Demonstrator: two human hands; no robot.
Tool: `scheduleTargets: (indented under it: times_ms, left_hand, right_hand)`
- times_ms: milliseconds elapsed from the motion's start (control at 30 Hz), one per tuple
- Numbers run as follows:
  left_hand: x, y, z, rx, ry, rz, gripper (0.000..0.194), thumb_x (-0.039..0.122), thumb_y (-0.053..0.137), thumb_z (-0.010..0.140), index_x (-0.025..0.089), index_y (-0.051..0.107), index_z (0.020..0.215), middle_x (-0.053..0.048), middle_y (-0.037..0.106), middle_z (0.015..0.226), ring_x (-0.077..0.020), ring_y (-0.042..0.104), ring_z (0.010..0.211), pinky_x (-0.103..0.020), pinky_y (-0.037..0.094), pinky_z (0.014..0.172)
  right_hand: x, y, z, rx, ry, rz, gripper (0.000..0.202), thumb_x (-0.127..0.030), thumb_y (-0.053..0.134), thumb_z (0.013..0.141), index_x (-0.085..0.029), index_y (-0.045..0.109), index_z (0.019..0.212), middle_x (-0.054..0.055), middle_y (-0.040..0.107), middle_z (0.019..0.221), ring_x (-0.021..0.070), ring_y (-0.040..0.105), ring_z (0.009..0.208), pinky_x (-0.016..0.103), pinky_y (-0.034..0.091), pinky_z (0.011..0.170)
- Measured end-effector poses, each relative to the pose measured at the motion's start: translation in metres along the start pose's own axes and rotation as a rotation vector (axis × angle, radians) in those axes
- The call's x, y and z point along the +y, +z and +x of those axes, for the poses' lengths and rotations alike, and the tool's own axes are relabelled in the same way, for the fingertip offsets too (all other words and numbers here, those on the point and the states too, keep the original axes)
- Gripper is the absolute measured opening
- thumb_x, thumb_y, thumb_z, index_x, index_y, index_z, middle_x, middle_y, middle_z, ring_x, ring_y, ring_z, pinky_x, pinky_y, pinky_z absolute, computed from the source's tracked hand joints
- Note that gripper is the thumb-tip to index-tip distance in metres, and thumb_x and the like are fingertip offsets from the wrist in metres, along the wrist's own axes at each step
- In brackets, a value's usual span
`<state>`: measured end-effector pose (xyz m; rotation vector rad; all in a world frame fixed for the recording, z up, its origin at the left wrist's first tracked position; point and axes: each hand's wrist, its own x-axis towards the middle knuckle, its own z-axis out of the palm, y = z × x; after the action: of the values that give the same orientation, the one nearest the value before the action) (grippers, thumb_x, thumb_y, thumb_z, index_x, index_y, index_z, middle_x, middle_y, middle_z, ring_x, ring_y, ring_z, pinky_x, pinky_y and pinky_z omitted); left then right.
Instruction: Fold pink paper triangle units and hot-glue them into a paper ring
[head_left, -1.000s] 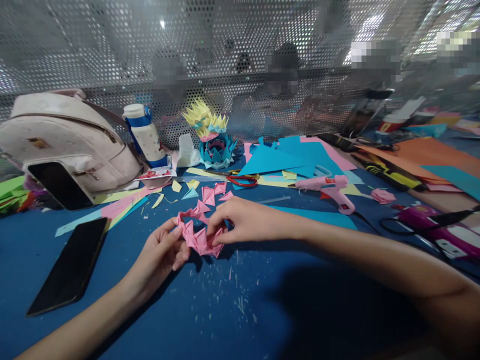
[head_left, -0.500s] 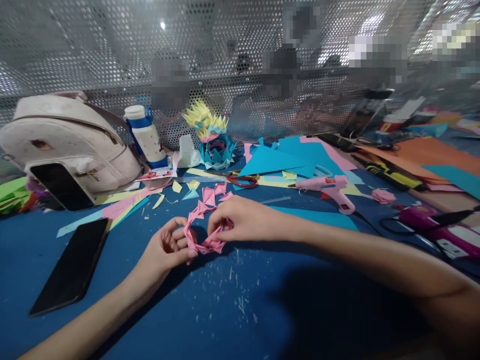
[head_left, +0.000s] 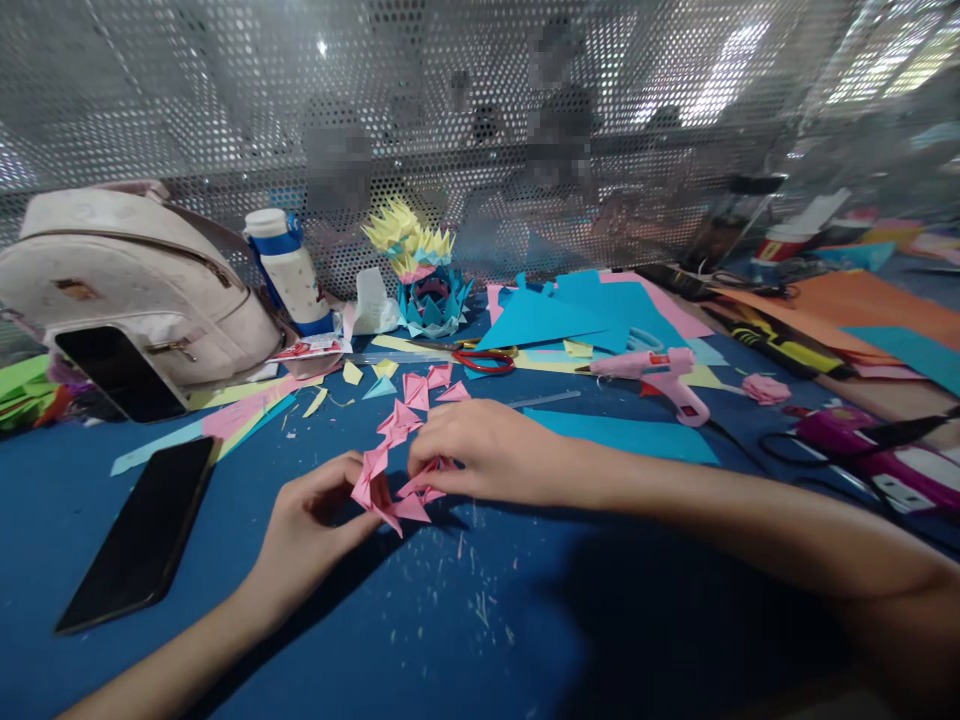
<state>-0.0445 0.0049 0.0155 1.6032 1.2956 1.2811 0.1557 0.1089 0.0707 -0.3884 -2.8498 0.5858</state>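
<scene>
Folded pink paper pieces form a curved chain (head_left: pixel 369 474) over the blue table. My left hand (head_left: pixel 311 510) grips the chain's left side between thumb and fingers. From the right, my right hand (head_left: pixel 480 452) pinches the chain's other part, its fingertips partly hiding the paper. Loose pink folded pieces (head_left: pixel 416 391) lie just beyond the hands. Farther back stands a blue and yellow spiky paper model (head_left: pixel 433 300). A pink glue gun (head_left: pixel 652 372) rests to the right of my right hand.
Red-handled scissors (head_left: pixel 484 360), paper scraps and blue sheets (head_left: pixel 577 312) lie behind the hands. A black phone (head_left: pixel 142 535) is at the left, before a white backpack (head_left: pixel 127 270) and a bottle (head_left: pixel 291 275). A purple device (head_left: pixel 862 450) and cables are at the right.
The pink chain has tilted and its near part has opened out slightly. My left hand has shifted left and down, its fingers now more behind the paper. My right hand has dipped slightly.
</scene>
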Motion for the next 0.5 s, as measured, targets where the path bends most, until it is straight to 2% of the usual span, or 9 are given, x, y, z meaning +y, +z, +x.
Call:
scheduleTargets:
  times_ms: [233,400,500]
  left_hand:
    - [-0.0011,-0.0012,0.0022,0.034,-0.046,-0.055,0.012,0.018,0.079,0.071,0.017,0.067,0.066,-0.002,0.066,0.07,-0.0151,0.061,0.066,-0.023,0.05,0.063]
    - [-0.0025,-0.0016,0.0039,0.028,-0.107,-0.146,0.012,0.02,0.08,0.072,0.018,0.068,0.072,-0.005,0.07,0.08,-0.0172,0.065,0.074,-0.024,0.052,0.068]
    - [-0.0015,-0.0009,0.0044,0.037,-0.151,-0.158,0.014,0.023,0.082,0.072,0.017,0.069,0.074,-0.006,0.072,0.08,-0.0183,0.066,0.073,-0.026,0.054,0.069]
  right_hand:
    - [-0.004,-0.0044,-0.0022,-0.007,-0.012,-0.011,0.005,-0.017,0.067,0.09,-0.017,0.072,0.088,0.002,0.069,0.083,0.014,0.056,0.078,0.024,0.037,0.069]
    - [-0.0041,-0.0058,-0.002,-0.031,0.009,0.042,0.008,-0.016,0.066,0.089,-0.017,0.073,0.091,0.001,0.071,0.084,0.0139,0.058,0.078,0.025,0.038,0.07]
    - [-0.0037,-0.0059,-0.0014,-0.039,0.011,0.07,0.01,-0.015,0.064,0.089,-0.017,0.074,0.092,0.001,0.072,0.084,0.0138,0.06,0.078,0.025,0.039,0.07]
